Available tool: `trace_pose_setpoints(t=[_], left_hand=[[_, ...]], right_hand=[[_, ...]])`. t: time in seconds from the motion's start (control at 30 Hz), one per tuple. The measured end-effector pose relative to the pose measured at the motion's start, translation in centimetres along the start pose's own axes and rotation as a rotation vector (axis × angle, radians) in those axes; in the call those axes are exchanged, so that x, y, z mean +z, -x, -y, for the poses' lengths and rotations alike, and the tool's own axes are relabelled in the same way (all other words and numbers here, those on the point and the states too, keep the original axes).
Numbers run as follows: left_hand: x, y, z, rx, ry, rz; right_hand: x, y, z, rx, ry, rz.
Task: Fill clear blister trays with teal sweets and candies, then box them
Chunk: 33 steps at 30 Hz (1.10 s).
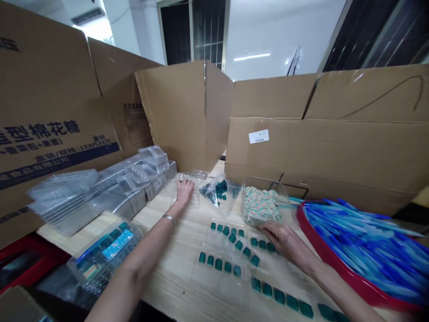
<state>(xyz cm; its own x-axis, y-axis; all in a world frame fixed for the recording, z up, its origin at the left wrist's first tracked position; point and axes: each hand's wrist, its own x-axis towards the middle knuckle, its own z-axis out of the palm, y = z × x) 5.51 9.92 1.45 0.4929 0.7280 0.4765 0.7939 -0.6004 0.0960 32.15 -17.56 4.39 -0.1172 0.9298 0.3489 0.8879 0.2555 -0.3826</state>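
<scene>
My left hand [185, 190] is stretched out to the far side of the table, its fingers curled down on a clear plastic tray [193, 200]. My right hand [279, 237] is at the front edge of a clear box [250, 219] filled with pastel pieces [263, 202]. Its fingers are closed together there; what lies between them is hidden. Between the hands stands an open plastic bag [225, 206] with dark green pieces [221, 188] inside. Nearer to me, rows of green square pieces [218, 264] lie in see-through trays, whose outlines are faint.
Stacked clear plastic trays [124, 183] fill the left side, with a packed tray [107, 246] in front of them. A red basin [321, 250] of blue sticks [365, 246] stands at the right. Cardboard walls [268, 161] enclose the back and left.
</scene>
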Motion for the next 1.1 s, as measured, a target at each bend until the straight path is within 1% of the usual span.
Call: trace_pose_setpoints(t=[0.13,0.23,0.3,0.33,0.4,0.43,0.47,0.5,0.53,0.57,0.6,0.63,0.67,0.7,0.73,0.77,0.8,0.83,0.87,0.93,1.0,1.03,1.07,1.1], left_hand=[[-1.8,0.2,0.2,0.055,0.028,-0.065],[-3.5,1.4,-0.6,0.098,0.06,-0.128],[-4.5,2.6,-1.8,0.168,0.134,-0.152],[-5.1,3.3,-2.7,0.225,0.199,-0.154],[-6.0,4.5,-4.6,0.357,0.37,-0.117],[-6.4,5.1,-5.5,0.414,0.466,-0.076],[-6.7,5.6,-6.5,0.453,0.557,-0.024],[-7.0,5.9,-7.3,0.473,0.646,0.029],[-7.1,6.3,-8.2,0.466,0.735,0.065],[-7.1,6.6,-8.9,0.423,0.828,0.07],[-7.0,6.9,-9.7,0.343,0.931,0.044],[-6.8,7.1,-10.4,0.226,1.051,0.009],[-6.6,7.4,-11.2,0.081,1.193,-0.011],[-6.3,7.7,-12.0,-0.072,1.355,0.01],[-6.2,8.0,-12.9,-0.21,1.525,0.075],[-6.0,8.3,-13.8,-0.316,1.688,0.169],[-5.9,8.4,-14.6,-0.383,1.828,0.264],[-5.9,8.4,-15.3,-0.423,1.932,0.334],[-5.9,8.4,-15.8,-0.446,2.0,0.365],[-5.7,8.0,-16.0,-0.493,2.051,0.344],[-5.4,7.5,-15.3,-0.561,2.045,0.311],[-5.1,7.3,-14.7,-0.594,2.039,0.294],[-4.7,7.1,-14.1,-0.622,2.035,0.277],[-4.2,7.1,-13.5,-0.645,2.035,0.263]], right_hand=[[0.0,-0.2,0.6,0.011,-0.08,-0.028],[-0.2,-1.4,1.0,0.086,-0.141,-0.153],[-0.5,-3.0,1.4,0.176,-0.209,-0.256],[-0.7,-4.0,1.7,0.225,-0.255,-0.294],[-1.2,-6.0,1.9,0.313,-0.339,-0.36],[-1.4,-6.9,1.8,0.368,-0.39,-0.375],[-1.5,-7.6,1.7,0.407,-0.464,-0.361],[-1.6,-8.0,1.4,0.425,-0.553,-0.308],[-1.6,-8.1,1.0,0.44,-0.639,-0.273],[-1.5,-8.0,0.6,0.462,-0.714,-0.27],[-1.3,-7.7,0.3,0.485,-0.774,-0.293],[-1.1,-7.3,0.0,0.513,-0.813,-0.343],[-0.9,-6.7,0.0,0.542,-0.831,-0.405],[-0.7,-6.2,0.0,0.566,-0.832,-0.463],[-0.5,-5.8,0.2,0.58,-0.819,-0.502],[-0.2,-5.4,0.4,0.586,-0.796,-0.515],[0.0,-5.1,0.5,0.585,-0.765,-0.5],[0.0,-5.0,0.5,0.576,-0.727,-0.466],[0.0,-4.9,0.3,0.564,-0.678,-0.434],[-0.7,-4.8,-0.9,0.54,-0.524,-0.429],[-1.9,-4.9,-3.2,0.519,-0.269,-0.477],[-2.5,-4.9,-4.5,0.511,-0.12,-0.47],[-3.0,-5.0,-5.8,0.5,0.028,-0.401],[-3.3,-5.2,-6.9,0.487,0.156,-0.287]])
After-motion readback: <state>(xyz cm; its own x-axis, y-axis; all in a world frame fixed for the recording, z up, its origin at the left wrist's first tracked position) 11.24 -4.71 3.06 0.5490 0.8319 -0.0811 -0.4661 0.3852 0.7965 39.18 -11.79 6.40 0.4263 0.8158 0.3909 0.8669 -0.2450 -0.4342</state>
